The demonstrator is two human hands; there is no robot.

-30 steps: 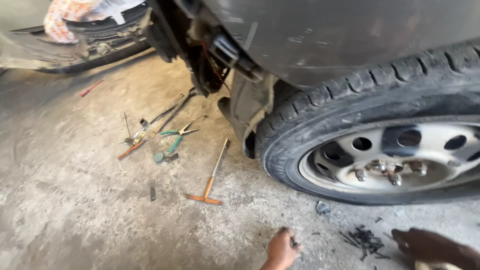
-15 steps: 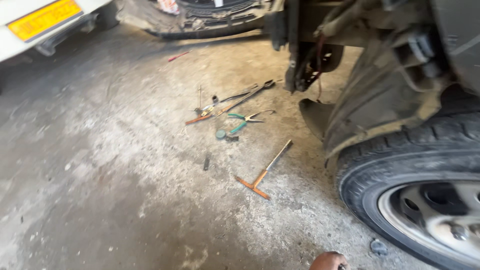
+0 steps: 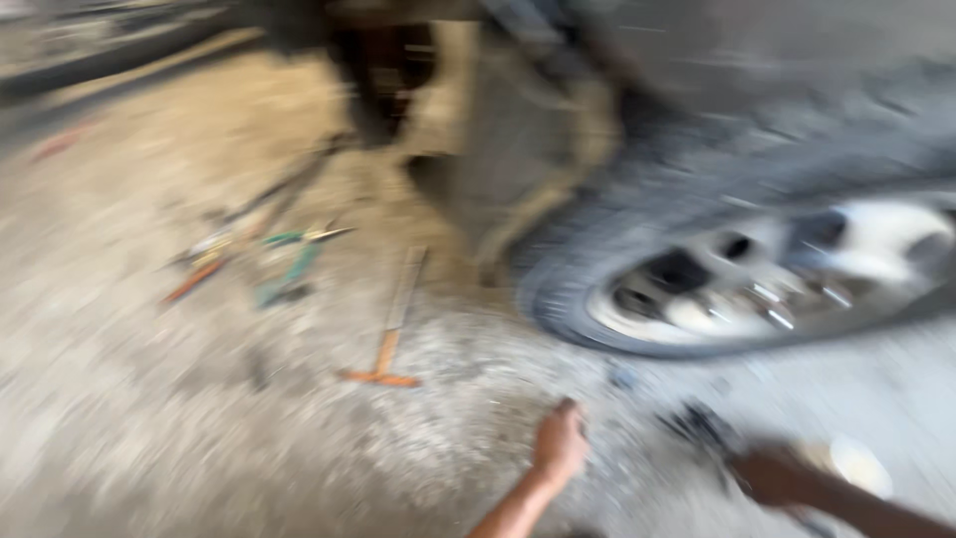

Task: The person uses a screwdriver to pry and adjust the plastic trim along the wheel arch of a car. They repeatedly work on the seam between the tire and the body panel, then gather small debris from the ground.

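The whole view is smeared, so small details are hard to read. At the bottom middle of the frame the left hand (image 3: pixel 561 445) is low over the concrete floor (image 3: pixel 149 428), with the fingers curled in like a loose fist; I cannot tell if it has something inside. At the lower right of the frame the right hand (image 3: pixel 772 476) is also near the floor, next to a small pale round thing (image 3: pixel 858 464) that looks like a cup or a lid. Its grip is too blurred to judge, open or closed. Between the two hands, a little higher, lies a small dark heap of parts (image 3: pixel 702 423) on the floor.

Above the hands, on the right side of the frame, stands a car wheel (image 3: pixel 757 289) with a dark tyre and a light metal rim, the bolts showing at its middle. Both hands are apart from it.

To the left of the wheel, near the centre of the frame, an orange T-shaped tool (image 3: pixel 390 344) lies flat. Further to the upper left are green-handled pliers (image 3: pixel 294 261) and, just beside them, some long thin tools (image 3: pixel 214 254), one with an orange handle.
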